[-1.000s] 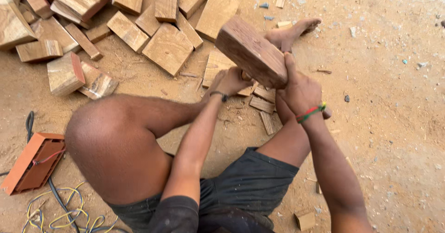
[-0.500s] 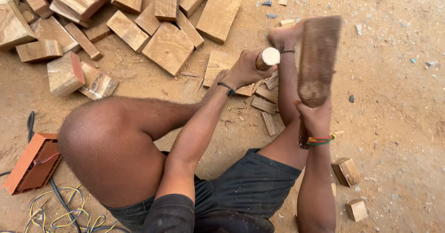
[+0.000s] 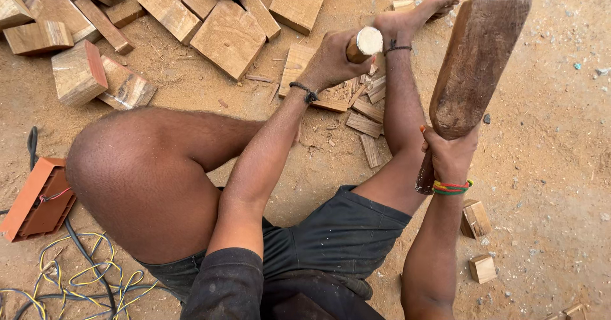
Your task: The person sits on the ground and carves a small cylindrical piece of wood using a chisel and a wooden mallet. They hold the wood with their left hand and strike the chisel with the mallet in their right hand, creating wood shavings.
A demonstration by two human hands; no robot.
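Head view, looking straight down at a person sitting on a sandy floor with knees bent. Right hand is gripping the narrow handle end of a heavy wooden mallet, fingers clenched fully around it. The mallet's long axis is running up and slightly rightward from the hand, its broad head raised toward the top of the frame, above and to the right of the other hand. Left hand is reaching forward, fingers wrapped tightly around a round pale-ended tool handle, probably a chisel, though its blade is hidden beneath the hand. That handle is pointing its pale end up toward the camera, leaning a little to the right, toward the mallet head. Beneath the left hand, a flat wooden piece is lying on the floor, beside a bare foot; thin split strips are lying just below it. A pile of wooden blocks is spreading across the upper left. An orange box and yellow and blue wires are lying at lower left. Small wood cubes are sitting near the right forearm.
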